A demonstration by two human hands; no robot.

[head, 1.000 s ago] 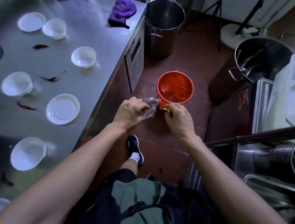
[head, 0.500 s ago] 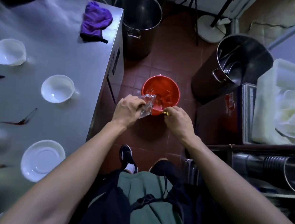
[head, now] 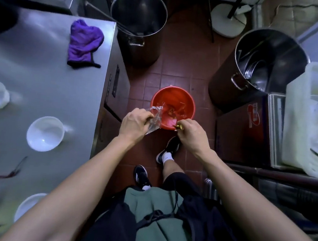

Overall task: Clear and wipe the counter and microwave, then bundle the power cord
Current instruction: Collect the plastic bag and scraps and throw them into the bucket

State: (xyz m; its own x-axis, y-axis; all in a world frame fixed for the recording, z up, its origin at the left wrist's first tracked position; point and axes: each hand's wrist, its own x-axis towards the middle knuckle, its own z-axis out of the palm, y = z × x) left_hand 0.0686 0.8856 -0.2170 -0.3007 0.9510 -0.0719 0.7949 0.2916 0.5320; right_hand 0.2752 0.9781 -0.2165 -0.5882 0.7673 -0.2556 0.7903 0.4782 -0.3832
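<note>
- The steel counter (head: 43, 84) fills the left side; its right edge runs from far to near, just left of the left hand (head: 135, 123).
- Between that edge and the dark boxes on the right lies a narrow strip of red tiled floor (head: 177, 74), where the person's two shoes stand.
- A red bucket (head: 172, 110) sits on the floor in the middle of this strip, with scraps inside.
- Two tall steel pots hem the strip in: one (head: 138, 18) at the far end of the counter, another (head: 269, 58) to the right of the bucket.
- On the counter lie a purple cloth (head: 84, 42) near the far right corner, white bowls (head: 46, 133) nearer, and red chillies (head: 9, 171) between them.
- Both forearms reach forward and down, the hands side by side over the near rim of the bucket, a small gap between them.
- The left hand is curled, gripping a crumpled clear plastic bag (head: 155, 118) that sticks out toward the bucket.
- The right hand (head: 190, 133) is curled too, pinching a small yellowish object (head: 179, 127) at its fingertips, just over the bucket's near rim; what it is cannot be told.
</note>
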